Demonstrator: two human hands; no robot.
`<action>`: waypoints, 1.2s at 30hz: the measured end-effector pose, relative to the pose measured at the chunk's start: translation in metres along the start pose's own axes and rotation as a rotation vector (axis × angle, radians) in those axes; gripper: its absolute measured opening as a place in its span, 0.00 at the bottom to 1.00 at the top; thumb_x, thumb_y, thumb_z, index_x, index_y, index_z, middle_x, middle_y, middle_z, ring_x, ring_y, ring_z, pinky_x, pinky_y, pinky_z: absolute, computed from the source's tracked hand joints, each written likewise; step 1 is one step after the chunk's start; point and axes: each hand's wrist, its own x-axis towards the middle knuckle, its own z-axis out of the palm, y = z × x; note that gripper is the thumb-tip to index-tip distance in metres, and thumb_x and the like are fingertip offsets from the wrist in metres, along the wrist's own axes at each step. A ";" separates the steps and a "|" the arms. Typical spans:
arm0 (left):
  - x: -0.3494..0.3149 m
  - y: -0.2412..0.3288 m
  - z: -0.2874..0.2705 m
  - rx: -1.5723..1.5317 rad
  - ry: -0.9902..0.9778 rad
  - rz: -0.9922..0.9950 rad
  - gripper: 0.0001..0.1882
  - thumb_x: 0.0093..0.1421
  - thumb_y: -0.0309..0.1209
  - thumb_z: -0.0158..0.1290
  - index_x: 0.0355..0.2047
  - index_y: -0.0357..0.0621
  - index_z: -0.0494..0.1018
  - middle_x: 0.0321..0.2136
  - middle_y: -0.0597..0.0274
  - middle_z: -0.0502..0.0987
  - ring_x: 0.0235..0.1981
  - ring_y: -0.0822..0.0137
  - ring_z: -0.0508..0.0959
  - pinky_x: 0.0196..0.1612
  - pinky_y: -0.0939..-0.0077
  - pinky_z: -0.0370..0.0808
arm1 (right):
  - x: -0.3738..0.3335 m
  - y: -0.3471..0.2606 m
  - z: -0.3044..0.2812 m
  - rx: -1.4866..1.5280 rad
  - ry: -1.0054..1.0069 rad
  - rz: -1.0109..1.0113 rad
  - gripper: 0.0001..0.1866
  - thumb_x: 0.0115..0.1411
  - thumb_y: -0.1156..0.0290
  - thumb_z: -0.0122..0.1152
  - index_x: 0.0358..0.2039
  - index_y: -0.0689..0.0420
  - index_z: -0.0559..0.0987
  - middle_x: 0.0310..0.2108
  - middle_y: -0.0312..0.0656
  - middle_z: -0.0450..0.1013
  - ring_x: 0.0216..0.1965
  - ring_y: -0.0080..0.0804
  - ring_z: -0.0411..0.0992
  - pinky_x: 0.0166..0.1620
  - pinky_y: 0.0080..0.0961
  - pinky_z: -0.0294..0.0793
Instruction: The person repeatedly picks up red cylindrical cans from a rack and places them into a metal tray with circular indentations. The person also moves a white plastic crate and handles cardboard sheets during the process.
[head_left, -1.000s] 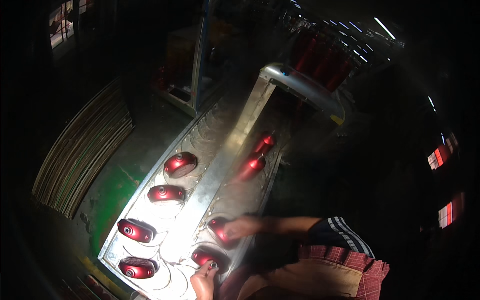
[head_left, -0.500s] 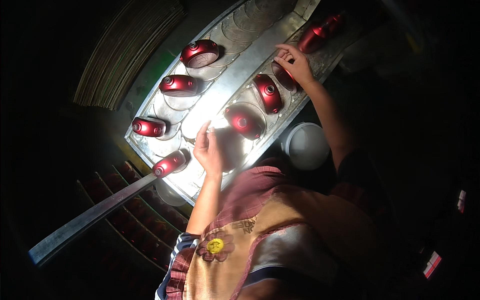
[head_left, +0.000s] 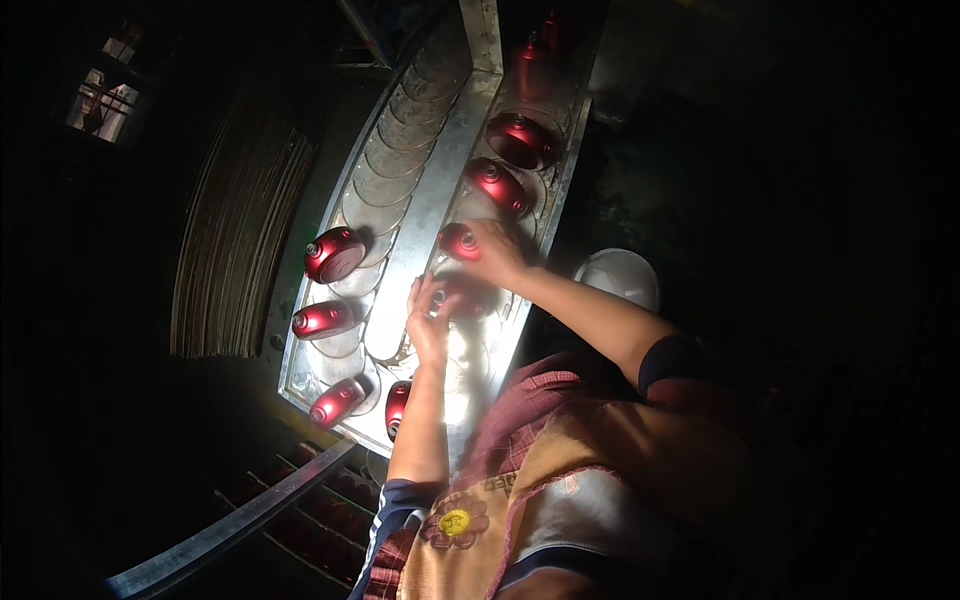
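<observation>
Red metallic bottles with short necks lie on a conveyor of overlapping round plates (head_left: 383,187). My right hand (head_left: 497,257) is closed over one red bottle (head_left: 458,241) in the right lane, its fingers hiding part of it. Just nearer, my left hand (head_left: 430,322) has its thumb and fingers at the neck of another red bottle (head_left: 468,300), which lies blurred in shadow. Beyond my right hand lie two more bottles, a tilted one (head_left: 497,188) and a darker one (head_left: 522,141). Close to my left forearm is another bottle (head_left: 397,408), partly hidden.
The left lane carries three bottles, the farthest (head_left: 335,254) among them. A metal strip (head_left: 235,520) runs off the near left corner. Flat sheets (head_left: 240,240) are stacked at left; a white bucket (head_left: 620,278) stands at right. Upright red bottles (head_left: 532,70) stand at the far end.
The view has turned, so the conveyor looks more upright. My right hand has come back from the far bottle to a nearer one; my left hand has moved onto a bottle's neck.
</observation>
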 end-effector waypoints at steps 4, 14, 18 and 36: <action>0.043 0.027 0.031 -0.100 -0.001 -0.039 0.14 0.50 0.30 0.65 0.39 0.46 0.80 0.54 0.59 0.76 0.61 0.57 0.68 0.55 0.71 0.69 | 0.037 0.014 -0.030 -0.006 0.106 0.119 0.41 0.45 0.70 0.69 0.60 0.57 0.62 0.54 0.51 0.63 0.61 0.51 0.59 0.61 0.41 0.63; 0.121 0.184 0.112 -0.181 -0.032 0.256 0.21 0.60 0.25 0.57 0.54 0.37 0.71 0.57 0.51 0.70 0.58 0.57 0.68 0.60 0.67 0.65 | -0.035 0.061 -0.226 0.224 0.492 0.045 0.35 0.54 0.73 0.65 0.63 0.55 0.64 0.59 0.48 0.65 0.59 0.43 0.65 0.60 0.35 0.66; 0.075 0.251 0.190 -0.425 -0.312 0.086 0.14 0.64 0.23 0.52 0.49 0.33 0.73 0.46 0.56 0.77 0.46 0.68 0.76 0.52 0.75 0.72 | -0.242 0.119 -0.339 0.438 0.662 0.349 0.23 0.58 0.80 0.58 0.55 0.55 0.70 0.52 0.41 0.70 0.53 0.30 0.70 0.53 0.28 0.72; -0.096 0.596 0.764 -0.389 -1.425 0.378 0.09 0.60 0.23 0.57 0.41 0.37 0.78 0.37 0.65 0.79 0.39 0.74 0.76 0.44 0.81 0.72 | -0.620 0.290 -0.536 -0.469 1.389 1.001 0.19 0.47 0.77 0.68 0.42 0.54 0.79 0.45 0.42 0.74 0.49 0.44 0.72 0.54 0.33 0.72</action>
